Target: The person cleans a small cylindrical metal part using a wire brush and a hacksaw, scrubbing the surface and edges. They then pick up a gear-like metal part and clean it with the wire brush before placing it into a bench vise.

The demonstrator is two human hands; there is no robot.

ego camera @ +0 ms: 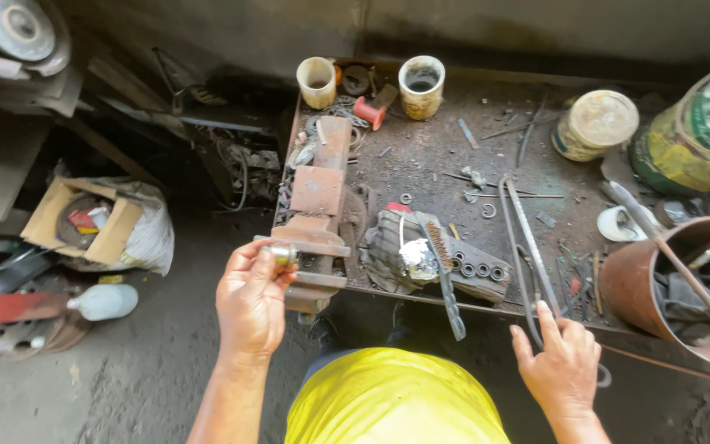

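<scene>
Cardboard comes first on the far left: an open box point(84, 220) of scraps leans on a white sack point(151, 234) on the floor, with a pale plastic bottle point(105, 301) lying below it. Moving right, your left hand point(250, 302) is closed around the end of the handle bar point(283, 252) of the rusty vise point(316, 212) bolted at the table's left edge, fingers and thumb clamped on its small metal knob. The vise looks to hold nothing that you can make out, so any clamping seems yet to be done. Past it, near the front edge of the table point(421, 164), a wire brush point(441, 275) lies across a dark metal part with a row of rings point(477, 270). At the back edge stand two cream cups point(316, 82) point(421, 86) and a red spool point(366, 111). Further right, your right hand point(559, 366) rests at the front edge, fingers spread and loosely laid on the thin bent steel rods point(527, 247), not gripping them firmly. At the right edge sit a lidded tin point(595, 123) and a rust-brown bucket point(659, 288) full of tools.
</scene>
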